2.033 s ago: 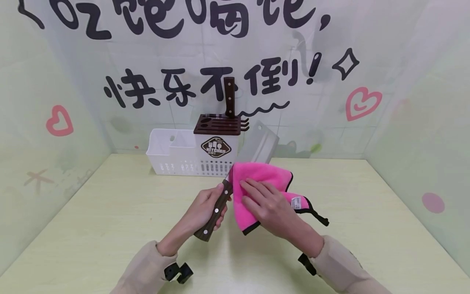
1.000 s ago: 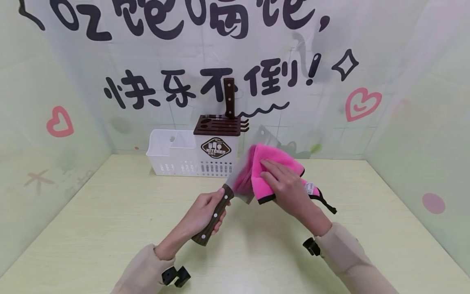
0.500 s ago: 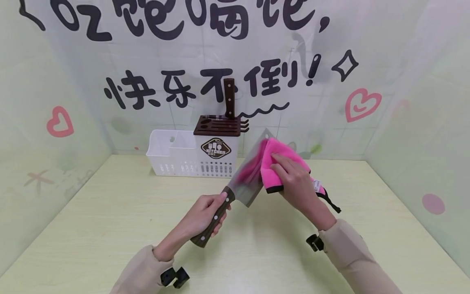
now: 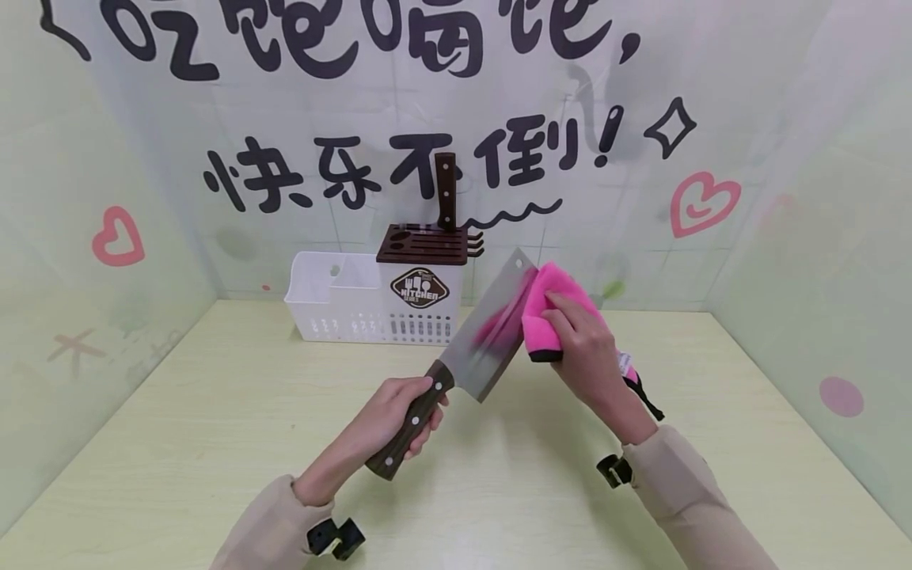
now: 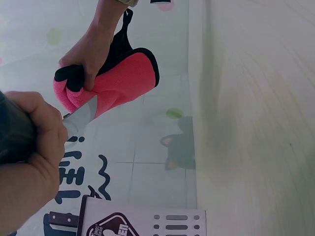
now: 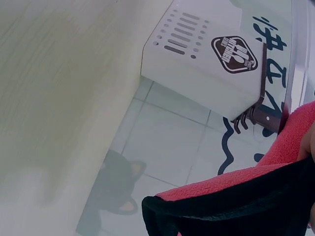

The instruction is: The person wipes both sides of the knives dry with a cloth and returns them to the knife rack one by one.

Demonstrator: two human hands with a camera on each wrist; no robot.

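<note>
Head view: left hand grips the cleaver by its handle, above the worktop, short of its back edge; right hand pinches the pink cloth along the blade. Wiping, apparently! Left wrist: cloth at the blade's far end (careful, sharp stuff). Right wrist: fingers clutching cloth; next calls for a steady handle, fingertips behind fabric.

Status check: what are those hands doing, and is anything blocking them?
Left grip: cleaver, by handle. Right grip: cloth, at blade. Rack behind; no blockage seen.

Fingers holding pink cloth, white rack
</note>
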